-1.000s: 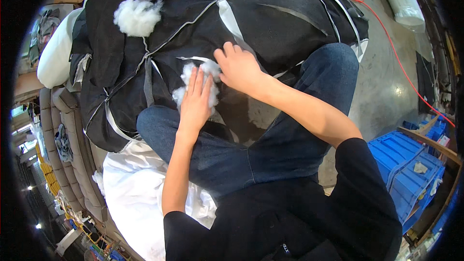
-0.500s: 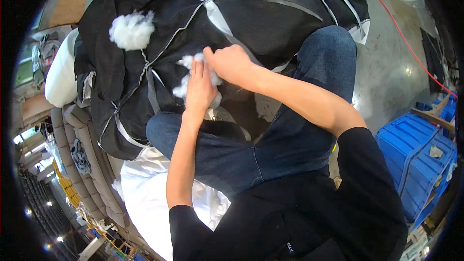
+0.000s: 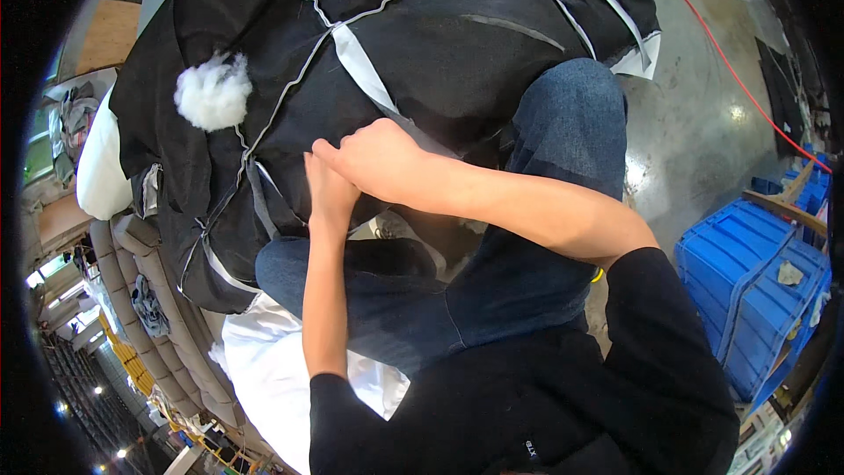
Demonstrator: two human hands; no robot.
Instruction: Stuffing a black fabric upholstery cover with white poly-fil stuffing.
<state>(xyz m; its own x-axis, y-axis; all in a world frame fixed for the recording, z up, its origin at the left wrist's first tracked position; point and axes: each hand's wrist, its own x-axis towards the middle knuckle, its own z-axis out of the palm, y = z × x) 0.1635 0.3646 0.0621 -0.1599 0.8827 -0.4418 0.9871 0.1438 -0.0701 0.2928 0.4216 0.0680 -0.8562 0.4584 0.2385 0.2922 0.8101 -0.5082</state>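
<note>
A large black fabric piece (image 3: pixel 457 70) with pale seams and white strips spreads in front of me and over my knees. My right hand (image 3: pixel 380 160) is closed, its thumb side touching my left hand (image 3: pixel 330 189) low on the fabric. The left hand's fingers are curled and partly hidden by the right. Whatever either hand grips cannot be made out. Beyond them, to the left, a tuft of white fibre stuffing (image 3: pixel 214 92) lies on the black fabric. A white strip (image 3: pixel 362 66) runs down toward my right hand.
White cloth (image 3: pixel 264 369) lies beside my left leg. A grey padded sofa piece (image 3: pixel 163 299) stands at the left, below a white bundle (image 3: pixel 98 167). Blue bins (image 3: pixel 747 281) are on the right, and a red hose (image 3: pixel 703 26) crosses the concrete floor.
The white stuffing that was between my hands is out of sight. Both hands have come together lower and to the left, with the fingers more curled. The view has shifted slightly.
</note>
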